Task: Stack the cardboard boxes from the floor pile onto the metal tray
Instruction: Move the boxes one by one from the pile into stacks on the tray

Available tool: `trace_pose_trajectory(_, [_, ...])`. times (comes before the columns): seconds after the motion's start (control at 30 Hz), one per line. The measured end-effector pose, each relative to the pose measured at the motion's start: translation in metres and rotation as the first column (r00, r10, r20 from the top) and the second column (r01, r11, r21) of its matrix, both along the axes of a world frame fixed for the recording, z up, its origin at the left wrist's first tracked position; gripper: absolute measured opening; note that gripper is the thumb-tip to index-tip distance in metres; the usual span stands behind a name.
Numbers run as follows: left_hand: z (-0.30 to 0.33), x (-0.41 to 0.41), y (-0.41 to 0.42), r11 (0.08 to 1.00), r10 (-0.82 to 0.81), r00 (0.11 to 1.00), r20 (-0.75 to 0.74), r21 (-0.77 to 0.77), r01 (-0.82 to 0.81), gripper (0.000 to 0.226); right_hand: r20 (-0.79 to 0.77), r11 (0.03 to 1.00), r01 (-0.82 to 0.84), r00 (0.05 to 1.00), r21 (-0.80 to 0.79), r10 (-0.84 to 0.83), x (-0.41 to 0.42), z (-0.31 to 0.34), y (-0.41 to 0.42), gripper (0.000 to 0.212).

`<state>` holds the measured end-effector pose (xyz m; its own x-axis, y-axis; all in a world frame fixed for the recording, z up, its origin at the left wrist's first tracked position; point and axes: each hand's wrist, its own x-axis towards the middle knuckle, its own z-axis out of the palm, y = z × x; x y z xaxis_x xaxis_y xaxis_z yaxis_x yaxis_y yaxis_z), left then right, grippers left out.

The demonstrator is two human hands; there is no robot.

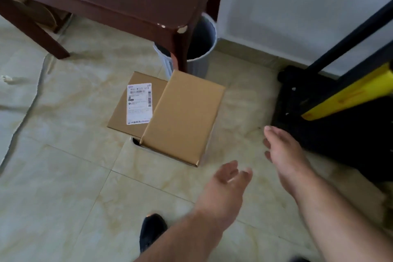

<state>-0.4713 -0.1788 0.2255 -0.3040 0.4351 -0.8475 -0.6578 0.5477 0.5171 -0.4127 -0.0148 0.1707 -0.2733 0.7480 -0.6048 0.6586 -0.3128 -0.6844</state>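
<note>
Two brown cardboard boxes lie on the tiled floor. The plain box (182, 119) is nearer and overlaps the labelled box (129, 108), which carries a white shipping label. My left hand (227, 183) is open, fingers spread, just below and right of the plain box, not touching it. My right hand (282, 151) is open too, between the boxes and a black and yellow cart (331, 108) at the right. I cannot make out a metal tray.
A dark brown table (110, 0) stands behind the boxes, one leg just above them. A grey waste bin (202, 49) sits by that leg, against the white wall. My dark shoe (152, 229) shows at the bottom.
</note>
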Motion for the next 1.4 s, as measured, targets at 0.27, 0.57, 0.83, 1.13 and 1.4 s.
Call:
trace_pose_trajectory(0.27, [-0.008,0.065,0.067,0.985,-0.118,0.987,-0.113,-0.135,0.103,0.056,0.066,0.973,0.196,0.98,-0.119,-0.189,0.151,-0.005,0.024,0.052])
trace_pose_trajectory(0.57, [-0.035,0.176,0.149,0.935,-0.343,0.92,-0.192,-0.161,0.315,0.064,0.138,0.886,0.44,0.896,-0.148,-0.422,0.317,-0.015,0.063,0.05])
trace_pose_trajectory(0.83, [-0.091,0.268,0.226,0.853,-0.512,0.839,-0.184,-0.221,0.472,0.068,0.205,0.792,0.59,0.804,-0.156,-0.558,0.425,-0.065,0.105,0.057])
trace_pose_trajectory(1.13, [-0.194,0.344,0.294,0.748,-0.655,0.723,-0.22,-0.323,0.58,0.065,0.293,0.793,0.578,0.805,-0.193,-0.516,0.482,-0.156,0.154,0.058])
trace_pose_trajectory(1.4, [-0.269,0.379,0.332,0.716,-0.687,0.696,-0.208,-0.36,0.599,0.069,0.342,0.834,0.489,0.852,-0.255,-0.396,0.489,-0.212,0.19,0.062])
